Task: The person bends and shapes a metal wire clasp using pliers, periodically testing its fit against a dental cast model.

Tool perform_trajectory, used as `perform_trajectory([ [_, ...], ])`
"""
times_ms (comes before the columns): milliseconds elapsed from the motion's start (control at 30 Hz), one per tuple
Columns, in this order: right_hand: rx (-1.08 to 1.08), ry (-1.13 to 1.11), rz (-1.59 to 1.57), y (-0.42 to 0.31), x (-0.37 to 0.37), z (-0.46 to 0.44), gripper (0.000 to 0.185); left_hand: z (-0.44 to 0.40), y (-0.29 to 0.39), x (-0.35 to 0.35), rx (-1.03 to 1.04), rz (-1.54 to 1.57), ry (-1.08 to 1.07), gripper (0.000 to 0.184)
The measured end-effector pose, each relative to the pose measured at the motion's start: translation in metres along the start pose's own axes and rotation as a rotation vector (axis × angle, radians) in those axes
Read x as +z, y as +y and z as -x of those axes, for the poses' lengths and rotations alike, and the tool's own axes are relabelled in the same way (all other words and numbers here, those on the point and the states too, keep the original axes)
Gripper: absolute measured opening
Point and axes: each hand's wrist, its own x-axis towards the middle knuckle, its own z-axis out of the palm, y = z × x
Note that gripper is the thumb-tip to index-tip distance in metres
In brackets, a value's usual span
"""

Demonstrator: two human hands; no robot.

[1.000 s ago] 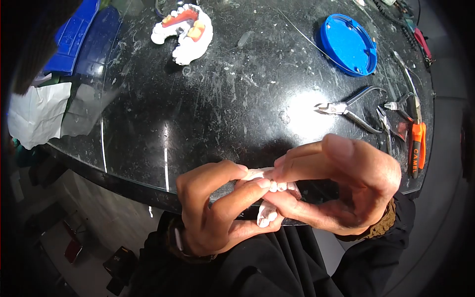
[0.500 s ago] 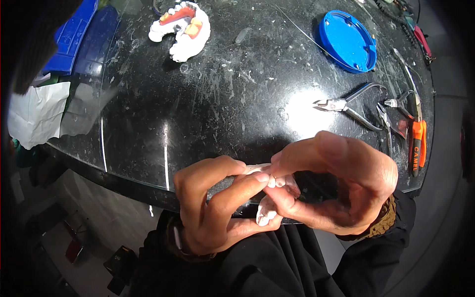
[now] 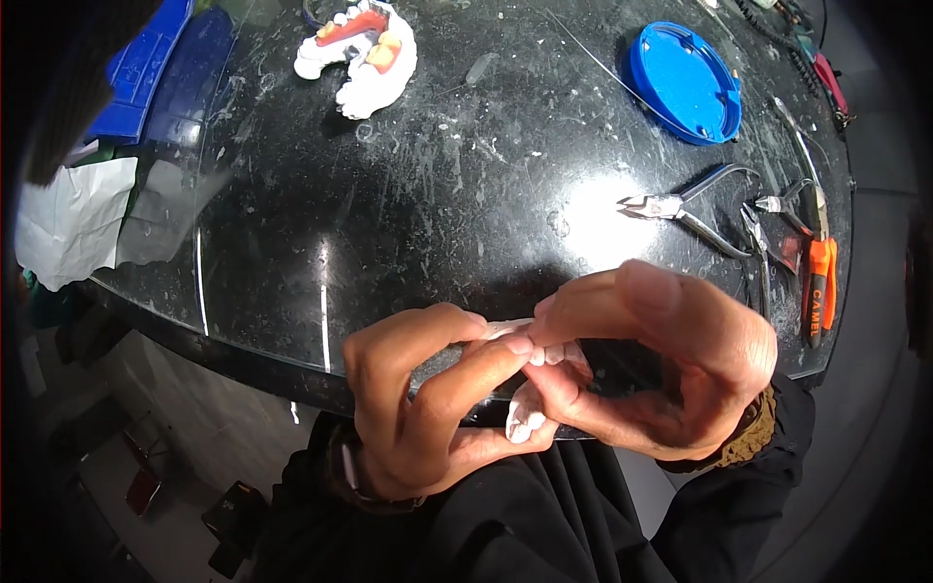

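Note:
Between my two hands, at the near edge of the black table, is a whitish dental cast with moulded teeth. My left hand is closed on its left side, fingertips on top and thumb below. From the right, my right hand pinches the same cast, its fingertips meeting those of my left hand near the front teeth. Fingers cover much of the cast, and whether anything small is held against it cannot be made out.
Another white cast with red and yellow parts stands at the back. A blue round lid, pliers and orange-handled pliers lie on the right. White paper and a blue container are at the left.
Both hands have moved slightly up in the view together with the cast. Their grip on it looks nearly the same.

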Motion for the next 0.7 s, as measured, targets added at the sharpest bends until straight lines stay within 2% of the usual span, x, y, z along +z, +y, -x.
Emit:
perform_trajectory([
  [267, 0.054, -0.022, 0.145, -0.011, -0.001, -0.003, 0.085, -0.003, 0.005, 0.003, -0.026, -0.083, 0.057, 0.060],
  [367, 0.019, -0.020, 0.155, -0.007, -0.002, -0.002, 0.085, -0.005, 0.008, -0.001, -0.069, -0.111, -0.004, 0.065],
  [500, -0.070, 0.067, 0.282, -0.003, 0.006, -0.004, 0.070, -0.008, 0.009, -0.005, -0.036, -0.128, -0.032, 0.073],
  [600, -0.012, 0.049, 0.322, -0.009, 0.007, -0.006, 0.049, -0.007, 0.009, 0.000, -0.053, -0.113, 0.042, 0.076],
  [700, -0.191, 0.044, 0.455, -0.004, 0.008, -0.007, 0.048, -0.009, 0.011, -0.003, -0.064, -0.150, 0.008, 0.077],
])
